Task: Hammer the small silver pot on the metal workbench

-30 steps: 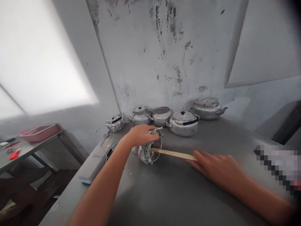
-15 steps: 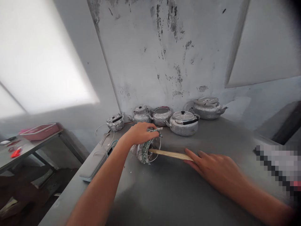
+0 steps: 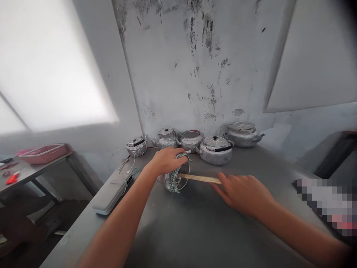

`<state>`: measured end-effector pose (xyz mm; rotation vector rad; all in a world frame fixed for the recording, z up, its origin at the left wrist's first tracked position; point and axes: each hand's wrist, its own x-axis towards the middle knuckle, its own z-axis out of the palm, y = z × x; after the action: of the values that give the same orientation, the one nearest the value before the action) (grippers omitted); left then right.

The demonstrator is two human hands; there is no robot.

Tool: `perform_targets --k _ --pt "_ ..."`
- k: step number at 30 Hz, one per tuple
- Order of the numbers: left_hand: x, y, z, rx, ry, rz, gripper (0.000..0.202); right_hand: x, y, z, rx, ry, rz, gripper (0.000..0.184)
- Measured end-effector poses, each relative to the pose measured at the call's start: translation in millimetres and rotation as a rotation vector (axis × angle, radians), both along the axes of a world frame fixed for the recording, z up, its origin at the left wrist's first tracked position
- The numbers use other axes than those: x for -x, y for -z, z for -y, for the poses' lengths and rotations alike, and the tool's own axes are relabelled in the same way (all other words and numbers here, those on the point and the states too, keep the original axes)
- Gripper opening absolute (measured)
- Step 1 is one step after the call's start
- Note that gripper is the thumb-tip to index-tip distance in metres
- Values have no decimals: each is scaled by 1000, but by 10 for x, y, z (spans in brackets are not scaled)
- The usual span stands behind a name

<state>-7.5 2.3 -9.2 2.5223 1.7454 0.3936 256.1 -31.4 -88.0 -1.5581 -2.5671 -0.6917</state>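
My left hand grips the upper side of a crumpled silvery pot with a green-and-white patterned band about its neck. The pot lies tipped on the table, its round mouth facing right. Between the fingers of my right hand is a flat wooden stick, its far end inside the pot's mouth and hidden there. Behind the pot stand a lidded kettle with a black handle and an open-topped silver pot.
More silver kettles stand by the wall: a small one, a textured one and a large one. A grey case with cables lies at the table's left edge. A pink tray sits on the side table. Something pixelated lies at right.
My right hand and the stick have shifted slightly left and up, towards the pot's mouth. My left hand keeps its hold on the pot. The camera view has tilted a little.
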Motion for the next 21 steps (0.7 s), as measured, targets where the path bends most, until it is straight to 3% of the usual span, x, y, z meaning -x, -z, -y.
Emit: perform_targets --k 7,15,21 --pt "-2 33 69 -11 7 -26 50 -14 144 6 69 94 -79 53" --pt "-5 17 115 -7 -28 -30 51 -34 223 39 -166 9 -103 56" --pt "-12 20 113 -7 -35 -33 50 -20 232 51 -168 34 -79 56"
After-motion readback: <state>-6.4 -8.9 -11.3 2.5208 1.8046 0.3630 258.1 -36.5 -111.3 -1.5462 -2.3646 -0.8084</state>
